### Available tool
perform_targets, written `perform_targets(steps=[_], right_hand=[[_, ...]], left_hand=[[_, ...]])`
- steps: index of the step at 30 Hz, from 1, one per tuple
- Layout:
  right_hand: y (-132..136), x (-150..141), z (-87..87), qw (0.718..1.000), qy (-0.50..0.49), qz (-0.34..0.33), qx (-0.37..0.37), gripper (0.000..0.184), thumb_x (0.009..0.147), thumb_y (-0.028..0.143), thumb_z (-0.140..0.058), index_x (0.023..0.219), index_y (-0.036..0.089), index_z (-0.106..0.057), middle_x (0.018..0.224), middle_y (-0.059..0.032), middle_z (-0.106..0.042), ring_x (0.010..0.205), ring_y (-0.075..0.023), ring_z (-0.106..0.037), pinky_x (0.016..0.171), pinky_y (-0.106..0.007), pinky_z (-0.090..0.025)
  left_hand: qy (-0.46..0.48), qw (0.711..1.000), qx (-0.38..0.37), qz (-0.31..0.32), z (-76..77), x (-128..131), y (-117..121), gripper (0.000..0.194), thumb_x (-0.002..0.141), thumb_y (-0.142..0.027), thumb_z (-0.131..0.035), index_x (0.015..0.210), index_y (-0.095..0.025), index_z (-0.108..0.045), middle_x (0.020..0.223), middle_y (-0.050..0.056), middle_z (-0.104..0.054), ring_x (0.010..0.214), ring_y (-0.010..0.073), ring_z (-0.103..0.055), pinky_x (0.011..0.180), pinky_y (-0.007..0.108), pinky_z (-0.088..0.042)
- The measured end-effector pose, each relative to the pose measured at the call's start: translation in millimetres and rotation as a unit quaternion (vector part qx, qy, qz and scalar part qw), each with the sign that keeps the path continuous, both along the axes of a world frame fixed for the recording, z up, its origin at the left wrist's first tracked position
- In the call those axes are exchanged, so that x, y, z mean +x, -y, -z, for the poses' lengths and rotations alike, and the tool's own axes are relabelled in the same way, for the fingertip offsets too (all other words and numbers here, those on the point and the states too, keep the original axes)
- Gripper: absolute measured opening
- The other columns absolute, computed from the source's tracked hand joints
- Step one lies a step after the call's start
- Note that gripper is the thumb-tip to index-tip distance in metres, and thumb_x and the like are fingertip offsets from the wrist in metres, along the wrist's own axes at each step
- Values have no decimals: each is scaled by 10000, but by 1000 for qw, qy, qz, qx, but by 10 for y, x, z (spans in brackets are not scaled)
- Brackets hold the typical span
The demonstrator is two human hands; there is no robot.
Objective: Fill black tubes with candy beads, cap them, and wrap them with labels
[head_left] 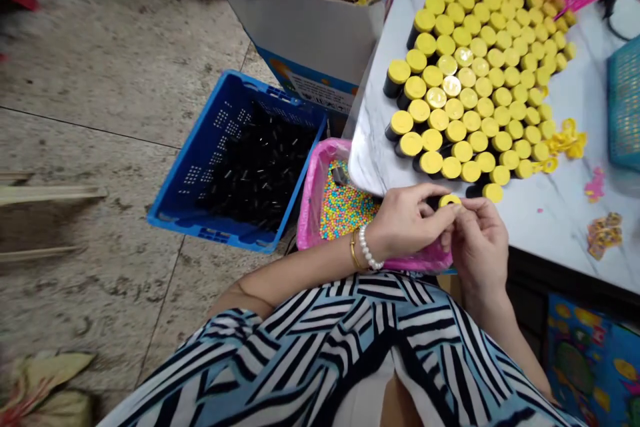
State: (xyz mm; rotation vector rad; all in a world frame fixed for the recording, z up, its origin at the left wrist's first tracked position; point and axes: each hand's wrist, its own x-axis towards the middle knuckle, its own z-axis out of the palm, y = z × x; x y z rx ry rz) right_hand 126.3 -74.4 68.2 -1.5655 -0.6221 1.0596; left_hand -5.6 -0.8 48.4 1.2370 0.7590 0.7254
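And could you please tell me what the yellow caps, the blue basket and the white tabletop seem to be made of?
The yellow caps: probably plastic, smooth and glossy; several catch bright highlights.
The blue basket: likely moulded plastic with a slight sheen, given its perforated, evenly coloured walls.
The white tabletop: smooth, with grey marble-like veins; real stone or a printed surface, I cannot tell.

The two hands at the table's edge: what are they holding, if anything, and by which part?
A yellow-topped piece, held near its top between the left hand and right hand; its lower part is hidden.
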Motion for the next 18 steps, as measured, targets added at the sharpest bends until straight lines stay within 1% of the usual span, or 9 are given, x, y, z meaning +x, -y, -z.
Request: perform_targets(steps=[2, 5, 8, 10, 12, 14, 16, 18], right_hand=[[-19, -41, -33, 1000, -22, -2, -8, 263, 946, 376, -761, 1026, 246, -546, 610, 92, -601, 438, -73, -528, 480, -185, -427], [-57, -95, -73, 999, -40, 11, -14, 279, 943, 376, -760, 999, 246, -520, 588, 106, -572, 427, -67, -507, 466, -179, -408], [-79, -103, -43, 998, -53, 13, -16, 301, 931, 389, -772, 993, 247, -514, 562, 118, -546, 403, -61, -473, 442, -174, -382], [-66, -88, 20, 998, -57, 11, -14, 311, 925, 414, -776, 1007, 244, -529, 567, 115, -555, 402, -64, -480, 437, -178, -382], [-26, -68, 92, 998, -68, 11, 1, 326, 907, 435, -789, 1021, 241, -554, 587, 104, -577, 406, -66, -488, 439, -186, -393], [37, -44, 141, 995, -93, 9, 27, 321, 896, 440, -787, 1065, 240, -600, 645, 79, -619, 453, -75, -534, 470, -202, -437], [110, -9, 153, 992, -114, -3, 46, 313, 908, 445, -751, 1117, 233, -656, 760, 28, -684, 560, -99, -615, 522, -229, -495], [165, 39, 135, 993, -110, -11, 49, 320, 921, 456, -716, 1137, 220, -694, 864, -15, -722, 629, -111, -649, 544, -245, -521]], left_hand=[[-3, 999, -20, -26, -1, 36, 5, 281, 959, -343, -708, 1115, -112, -735, 692, 24, -750, 554, 94, -685, 481, 150, -470], [-13, 998, -28, -63, 5, 95, 19, 203, 999, -320, -653, 996, -134, -732, 725, 24, -752, 567, 76, -670, 530, 153, -510], [-24, 998, -10, -66, 36, 100, 42, 212, 1031, -334, -612, 989, -148, -706, 720, 8, -731, 567, 69, -654, 550, 150, -521], [-16, 998, 32, -50, 76, 59, 49, 239, 1054, -352, -580, 1093, -151, -705, 806, 24, -754, 599, 68, -664, 586, 156, -542], [-3, 994, 102, -29, 123, -4, 40, 286, 1054, -335, -584, 1252, -157, -690, 1002, 66, -778, 664, 67, -684, 642, 171, -571], [-4, 984, 180, -16, 165, -65, 21, 341, 1030, -296, -625, 1346, -174, -668, 1192, 99, -755, 781, 82, -713, 732, 200, -604], [-18, 972, 232, -16, 199, -110, -2, 356, 1017, -267, -645, 1363, -185, -664, 1252, 105, -739, 909, 113, -735, 842, 244, -624], [-26, 965, 262, -20, 227, -136, -23, 344, 1029, -254, -625, 1366, -192, -660, 1260, 105, -744, 1039, 147, -741, 952, 296, -621]])
